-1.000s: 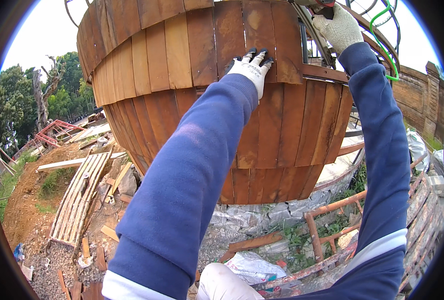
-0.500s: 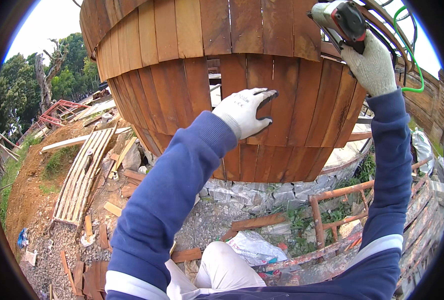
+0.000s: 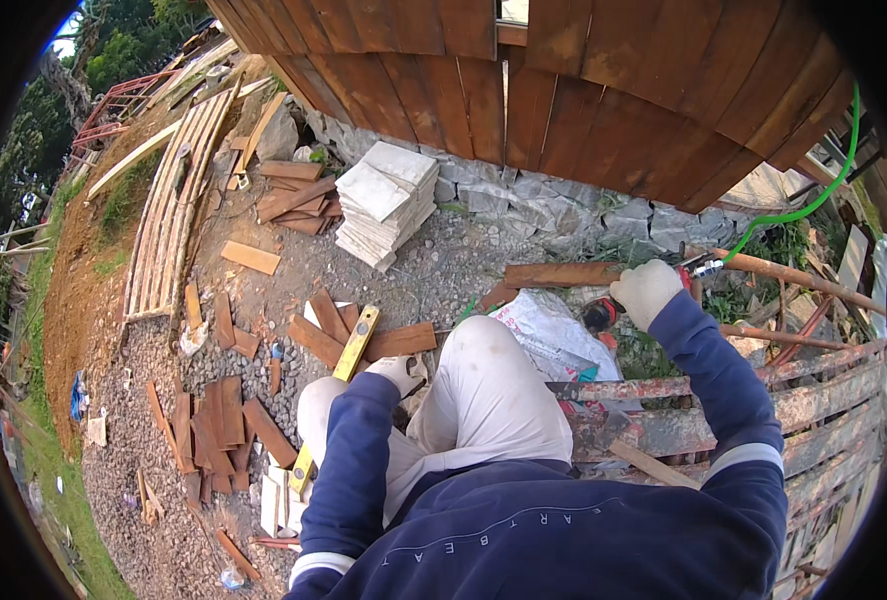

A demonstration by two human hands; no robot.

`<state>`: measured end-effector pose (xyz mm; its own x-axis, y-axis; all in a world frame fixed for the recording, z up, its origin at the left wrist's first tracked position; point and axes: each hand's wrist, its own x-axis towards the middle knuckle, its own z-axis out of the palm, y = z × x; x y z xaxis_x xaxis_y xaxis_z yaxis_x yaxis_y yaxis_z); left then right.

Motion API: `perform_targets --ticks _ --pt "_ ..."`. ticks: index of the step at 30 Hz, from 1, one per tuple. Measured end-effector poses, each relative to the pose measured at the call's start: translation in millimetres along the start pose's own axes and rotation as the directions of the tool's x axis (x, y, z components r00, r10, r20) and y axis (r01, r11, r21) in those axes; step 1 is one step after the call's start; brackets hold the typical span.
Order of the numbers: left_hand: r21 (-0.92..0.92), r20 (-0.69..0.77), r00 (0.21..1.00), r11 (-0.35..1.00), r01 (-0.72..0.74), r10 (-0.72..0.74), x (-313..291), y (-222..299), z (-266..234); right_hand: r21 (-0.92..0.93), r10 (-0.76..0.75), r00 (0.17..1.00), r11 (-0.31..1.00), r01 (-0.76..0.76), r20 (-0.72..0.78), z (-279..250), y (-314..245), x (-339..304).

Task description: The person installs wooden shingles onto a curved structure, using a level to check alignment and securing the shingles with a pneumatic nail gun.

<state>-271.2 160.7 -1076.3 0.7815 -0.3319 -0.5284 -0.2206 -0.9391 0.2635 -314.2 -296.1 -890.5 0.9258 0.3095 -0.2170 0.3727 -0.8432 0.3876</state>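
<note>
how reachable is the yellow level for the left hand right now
Probably yes: in the picture the left hand appears beside the yellow level, whose far end lies uncovered. The left knee hides its middle, and how far below the hand it lies is unclear.

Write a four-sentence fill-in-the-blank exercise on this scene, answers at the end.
1. The ____ hand holds the tool.
2. The hose is coloured ____.
3. Coloured ____, the level is near the left hand.
4. In the picture, the tile stack stands to the ____ of the hose.
Missing words: right; green; yellow; left.
</note>
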Motion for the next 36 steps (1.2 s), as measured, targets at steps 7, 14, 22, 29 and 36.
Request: perform_targets --ticks 7,14,22,29,36 --pt "-0.171 -0.102 0.981 0.969 -0.18 0.164 -60 30 -31 -0.069 0.115 0.968 0.992 -0.102 0.222 57 -26 33" --pt "-0.803 -0.575 0.791 0.331 -0.496 -0.21 -106 -102 -81 0.41 0.161 0.975 0.908 -0.085 -0.155 26 -73 45" --pt "-0.439 -0.042 0.726 0.665 0.604 -0.687 -32 -298 136 0.952 0.402 0.865 0.183 0.247 -0.301 51 -233 86" --pt "-0.291 0.122 0.639 0.588 0.755 -0.759 -30 -300 194 0.735 0.185 0.904 0.654 0.18 -0.386 2 -212 80" --pt "-0.582 -0.254 0.582 0.603 0.546 -0.772 -26 -305 211 0.754 0.213 0.884 0.625 0.204 -0.416 -2 -204 88"
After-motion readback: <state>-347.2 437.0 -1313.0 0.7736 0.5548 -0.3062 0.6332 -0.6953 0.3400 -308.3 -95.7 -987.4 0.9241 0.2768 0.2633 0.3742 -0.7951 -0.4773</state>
